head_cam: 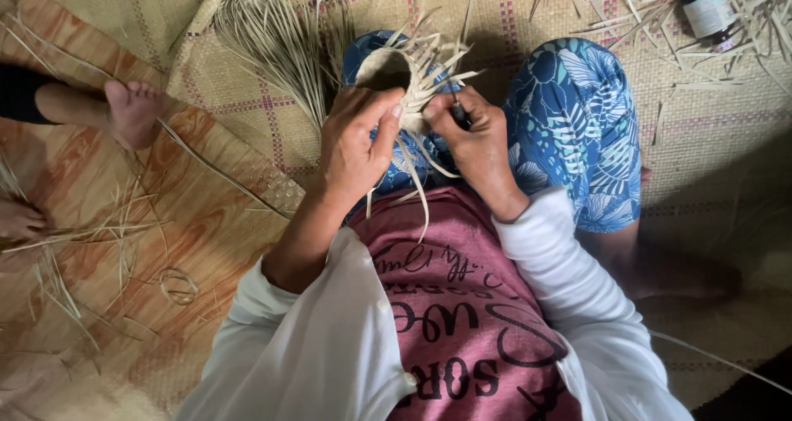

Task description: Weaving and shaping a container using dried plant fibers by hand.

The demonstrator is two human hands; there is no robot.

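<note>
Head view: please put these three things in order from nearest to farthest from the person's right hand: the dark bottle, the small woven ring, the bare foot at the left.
1. Small woven ring, touching the right hand, just left of it.
2. Dark bottle, top right corner.
3. Bare foot, far left.

Both forearms angle inward; left hand [356, 144] pinches thumb to fingers, right hand [474, 136] curls closed, apparently gripping something.
</note>
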